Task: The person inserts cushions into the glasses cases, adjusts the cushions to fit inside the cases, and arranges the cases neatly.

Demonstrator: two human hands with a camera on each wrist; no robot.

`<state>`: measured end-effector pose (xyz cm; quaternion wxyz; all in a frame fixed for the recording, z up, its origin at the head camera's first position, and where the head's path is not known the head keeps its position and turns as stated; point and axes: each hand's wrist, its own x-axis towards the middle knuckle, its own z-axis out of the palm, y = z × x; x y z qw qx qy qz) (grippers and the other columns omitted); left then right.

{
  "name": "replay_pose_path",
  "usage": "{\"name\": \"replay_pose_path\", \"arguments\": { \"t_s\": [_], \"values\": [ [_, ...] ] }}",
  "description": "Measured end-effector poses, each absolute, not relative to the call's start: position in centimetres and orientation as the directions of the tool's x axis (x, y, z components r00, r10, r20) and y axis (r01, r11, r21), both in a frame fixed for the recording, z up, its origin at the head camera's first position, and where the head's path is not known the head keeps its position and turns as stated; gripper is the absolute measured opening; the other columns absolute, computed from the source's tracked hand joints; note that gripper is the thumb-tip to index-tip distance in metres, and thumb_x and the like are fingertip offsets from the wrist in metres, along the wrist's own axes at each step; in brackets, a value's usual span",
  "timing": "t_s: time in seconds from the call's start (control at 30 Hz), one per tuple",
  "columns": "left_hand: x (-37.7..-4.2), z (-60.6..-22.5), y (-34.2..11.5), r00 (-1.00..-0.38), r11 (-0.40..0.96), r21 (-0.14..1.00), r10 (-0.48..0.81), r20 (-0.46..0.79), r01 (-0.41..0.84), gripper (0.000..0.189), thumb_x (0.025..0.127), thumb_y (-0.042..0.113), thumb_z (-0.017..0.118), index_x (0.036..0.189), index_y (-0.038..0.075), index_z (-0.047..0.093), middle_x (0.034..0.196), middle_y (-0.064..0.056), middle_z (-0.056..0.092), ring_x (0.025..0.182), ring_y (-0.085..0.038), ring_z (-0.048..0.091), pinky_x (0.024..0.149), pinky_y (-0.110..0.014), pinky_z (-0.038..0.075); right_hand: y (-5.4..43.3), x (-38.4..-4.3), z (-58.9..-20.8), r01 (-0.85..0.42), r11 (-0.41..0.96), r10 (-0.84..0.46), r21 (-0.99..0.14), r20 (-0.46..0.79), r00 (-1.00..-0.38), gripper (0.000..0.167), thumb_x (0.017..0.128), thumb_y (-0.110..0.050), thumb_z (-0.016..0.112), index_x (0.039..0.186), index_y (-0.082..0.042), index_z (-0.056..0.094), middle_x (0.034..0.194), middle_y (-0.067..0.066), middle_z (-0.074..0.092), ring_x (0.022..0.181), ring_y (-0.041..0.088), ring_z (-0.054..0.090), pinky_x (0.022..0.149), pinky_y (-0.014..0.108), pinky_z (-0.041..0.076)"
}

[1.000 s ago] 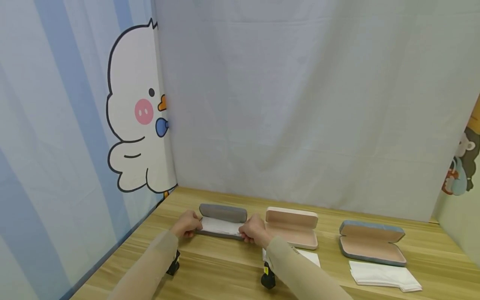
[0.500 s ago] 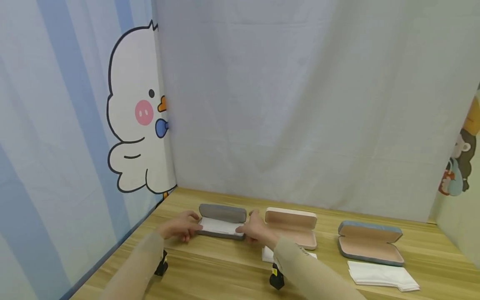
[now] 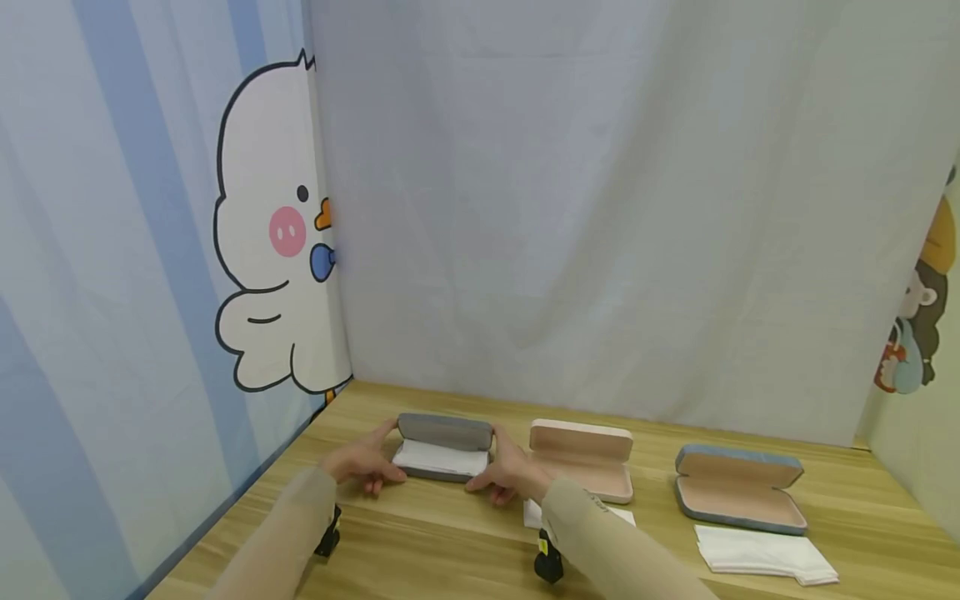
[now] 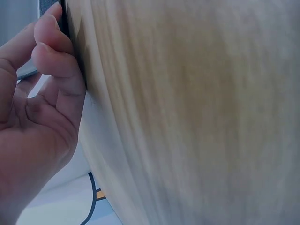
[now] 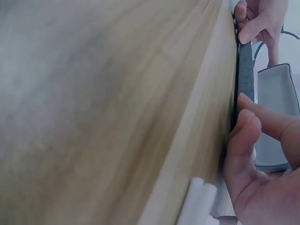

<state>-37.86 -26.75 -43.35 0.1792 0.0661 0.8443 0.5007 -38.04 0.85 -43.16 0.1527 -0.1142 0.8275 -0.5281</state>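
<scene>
A grey glasses case [image 3: 446,431] lies at the back left of the table with its lid up. Inside its base is a folded white cloth [image 3: 441,457]. My left hand [image 3: 365,460] holds the case's left end, thumb at the front corner and index finger reaching up to the lid. At the opposite end, my right hand [image 3: 512,470] holds it likewise, thumb low in front and index finger by the lid. In the right wrist view, the case's front wall [image 5: 246,75] runs between both hands. The left wrist view shows only a sliver of the case beyond the fingers.
A pink glasses case [image 3: 581,440] stands open right of the right hand, with a white cloth [image 3: 532,513] in front, partly behind the sleeve. Farther right are a blue glasses case [image 3: 741,487], open, and another folded white cloth [image 3: 765,553]. A curtain closes the table's back.
Both hands were pinching at the cloth's ends inside the grey case. They have let go of it and spread to the case's two ends. The cloth now lies lower in the base.
</scene>
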Motion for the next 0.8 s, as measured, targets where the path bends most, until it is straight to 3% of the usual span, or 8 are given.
{"name": "replay_pose_path", "arguments": {
  "t_s": [0.4,0.8],
  "values": [
    [-38.0,-43.5,-26.6,-0.922,0.421,0.901,0.302,-0.244,-0.1,0.107,0.085,0.003,0.07,0.153,0.016,-0.012,0.056,0.0,0.052,0.04,-0.006,0.047,0.038,-0.017,0.041,0.1,-38.5,-44.0,0.175,0.109,-0.353,-0.978,-0.203,-0.913,0.095,0.072,0.023,0.064,0.145,-0.018,0.02,0.059,0.011,0.061,0.039,0.007,0.049,0.036,0.016,0.043],
    [-37.7,-43.2,-26.1,-0.919,0.408,0.905,0.298,-0.257,-0.121,0.103,0.088,0.0,0.065,0.152,0.014,-0.015,0.058,-0.001,0.051,0.042,-0.005,0.043,0.039,-0.016,0.038,0.2,-38.4,-44.9,0.158,0.078,-0.309,-0.984,-0.175,-0.935,0.094,0.072,0.017,0.07,0.146,-0.016,0.023,0.057,0.006,0.058,0.039,0.005,0.043,0.035,0.016,0.035]
  ]
}}
